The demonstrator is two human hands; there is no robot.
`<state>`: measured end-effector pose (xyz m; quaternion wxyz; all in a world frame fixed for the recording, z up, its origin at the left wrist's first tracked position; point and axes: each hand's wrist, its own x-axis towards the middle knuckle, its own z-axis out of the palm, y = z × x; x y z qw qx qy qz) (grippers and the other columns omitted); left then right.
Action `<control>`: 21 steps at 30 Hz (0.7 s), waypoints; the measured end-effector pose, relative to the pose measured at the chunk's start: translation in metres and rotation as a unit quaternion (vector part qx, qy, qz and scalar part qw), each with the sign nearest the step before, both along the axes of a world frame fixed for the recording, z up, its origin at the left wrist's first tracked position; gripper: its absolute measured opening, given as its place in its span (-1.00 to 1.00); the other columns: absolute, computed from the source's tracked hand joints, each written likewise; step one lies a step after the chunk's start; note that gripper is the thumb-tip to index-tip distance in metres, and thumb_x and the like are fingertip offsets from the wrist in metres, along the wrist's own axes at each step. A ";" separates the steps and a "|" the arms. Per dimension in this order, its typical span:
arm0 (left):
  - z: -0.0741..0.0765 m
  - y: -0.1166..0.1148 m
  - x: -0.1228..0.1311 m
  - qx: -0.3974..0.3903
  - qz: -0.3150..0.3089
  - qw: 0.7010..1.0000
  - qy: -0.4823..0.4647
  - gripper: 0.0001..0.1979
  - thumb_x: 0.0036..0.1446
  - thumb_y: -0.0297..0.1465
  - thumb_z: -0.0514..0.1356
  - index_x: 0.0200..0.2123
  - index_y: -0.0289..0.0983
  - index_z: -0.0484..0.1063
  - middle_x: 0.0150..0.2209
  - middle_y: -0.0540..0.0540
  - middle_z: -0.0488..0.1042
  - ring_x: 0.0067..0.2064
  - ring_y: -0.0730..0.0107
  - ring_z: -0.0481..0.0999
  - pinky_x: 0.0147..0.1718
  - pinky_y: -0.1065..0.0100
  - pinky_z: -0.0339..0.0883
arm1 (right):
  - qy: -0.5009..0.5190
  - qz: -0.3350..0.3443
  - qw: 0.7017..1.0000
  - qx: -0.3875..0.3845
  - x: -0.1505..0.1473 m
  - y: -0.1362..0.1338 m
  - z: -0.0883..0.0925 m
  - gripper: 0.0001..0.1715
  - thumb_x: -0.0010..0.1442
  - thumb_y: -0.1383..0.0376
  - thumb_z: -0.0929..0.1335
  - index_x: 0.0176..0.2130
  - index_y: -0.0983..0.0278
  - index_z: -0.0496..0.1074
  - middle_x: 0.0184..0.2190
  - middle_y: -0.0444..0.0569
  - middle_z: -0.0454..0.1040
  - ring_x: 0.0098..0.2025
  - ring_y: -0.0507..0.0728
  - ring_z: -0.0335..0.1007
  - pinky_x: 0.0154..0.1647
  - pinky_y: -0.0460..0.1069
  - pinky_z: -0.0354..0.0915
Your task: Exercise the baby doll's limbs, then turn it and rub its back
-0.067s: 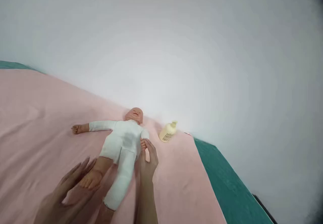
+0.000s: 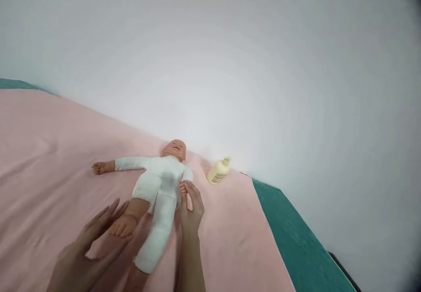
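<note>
A baby doll (image 2: 167,173) with a white cloth body lies on its back on a pink sheet (image 2: 237,239), head at the far side. One of its arms stretches out to the left. My right hand (image 2: 193,208) is closed at the doll's other hand, fingers and thumb about it beside the hip. Around the doll's bare foot (image 2: 124,226), my left hand (image 2: 85,248) is spread, fingers on the far side and thumb on the near side. Whether the palm touches the foot I cannot tell. The other leg, in white cloth, points toward me, its foot out of frame.
A pale yellow pump bottle (image 2: 218,172) stands on the sheet to the right of the doll. Green cover (image 2: 296,235) shows past the sheet's right edge. A white wall (image 2: 230,64) rises behind the doll's head.
The doll's bare foot has shifted slightly up and to the right between the fingers of my left hand. My right hand and the doll's hand have moved slightly left.
</note>
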<state>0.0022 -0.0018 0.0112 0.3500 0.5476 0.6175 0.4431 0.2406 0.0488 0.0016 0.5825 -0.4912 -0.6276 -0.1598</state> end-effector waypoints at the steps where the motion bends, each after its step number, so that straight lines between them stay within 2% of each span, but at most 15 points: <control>1: 0.011 -0.001 0.002 -0.006 0.005 1.000 0.000 -0.30 0.06 0.09 0.17 0.26 0.05 0.28 0.11 0.10 0.51 0.17 0.01 0.46 -0.02 0.14 0.52 | -0.028 -0.002 1.000 0.002 0.000 0.000 0.001 -0.63 0.31 0.46 0.31 0.05 0.20 0.50 0.00 -0.04 0.58 0.07 0.06 0.49 0.19 0.06 0.38; 4: 0.039 0.005 0.004 -0.031 0.003 0.999 0.012 -0.25 0.09 0.08 0.17 0.33 0.05 0.19 0.06 0.08 0.54 0.01 0.01 0.58 -0.18 0.19 0.55 | -0.090 -0.005 0.996 0.001 -0.001 0.001 0.005 -0.61 0.30 0.48 0.30 0.03 0.19 0.51 -0.03 -0.06 0.60 0.04 0.04 0.51 0.26 0.08 0.30; 7: 0.053 0.018 0.002 -0.045 -0.026 0.999 -0.005 -0.15 0.03 0.06 0.23 0.37 -0.03 0.16 0.09 0.04 0.53 0.10 0.04 0.53 -0.07 0.25 0.53 | -0.105 0.006 0.994 -0.003 -0.003 0.001 0.007 -0.63 0.30 0.49 0.29 -0.01 0.19 0.53 -0.04 -0.06 0.60 0.03 0.03 0.51 0.25 0.07 0.29; 10: 0.059 0.028 0.004 -0.037 -0.038 0.997 -0.047 -0.10 -0.01 -0.02 0.29 0.38 -0.08 0.14 0.11 0.05 0.51 0.23 0.09 0.40 0.12 0.27 0.40 | -0.104 0.015 0.994 -0.003 -0.005 0.001 0.008 -0.63 0.28 0.51 0.29 -0.03 0.21 0.53 -0.04 -0.05 0.59 0.04 0.02 0.50 0.24 0.05 0.31; 14: 0.069 0.024 0.014 -0.024 -0.025 0.996 -0.084 -0.19 0.06 -0.09 0.24 0.36 -0.11 0.17 0.15 0.03 0.48 0.31 0.11 0.28 0.21 0.23 0.30 | -0.095 0.016 0.995 0.001 -0.006 0.000 0.011 -0.61 0.26 0.53 0.29 -0.03 0.21 0.53 -0.04 -0.04 0.59 0.04 0.03 0.49 0.21 0.04 0.35; 17: 0.073 0.020 0.018 -0.012 -0.029 0.997 -0.077 -0.21 0.08 -0.11 0.21 0.37 -0.17 0.17 0.14 -0.03 0.49 0.32 0.09 0.27 0.22 0.21 0.27 | -0.085 0.016 0.996 0.009 -0.006 -0.001 0.011 -0.62 0.25 0.52 0.30 -0.04 0.21 0.54 -0.06 -0.03 0.60 0.03 0.04 0.50 0.17 0.04 0.40; 21: 0.065 0.027 0.011 -0.026 -0.038 0.998 -0.040 -0.18 0.06 -0.06 0.19 0.37 -0.14 0.14 0.15 -0.01 0.48 0.32 0.07 0.26 0.17 0.19 0.33 | -0.057 0.004 0.998 0.013 -0.004 0.001 0.007 -0.61 0.27 0.49 0.29 -0.01 0.19 0.54 -0.04 -0.03 0.60 0.04 0.06 0.50 0.13 0.05 0.42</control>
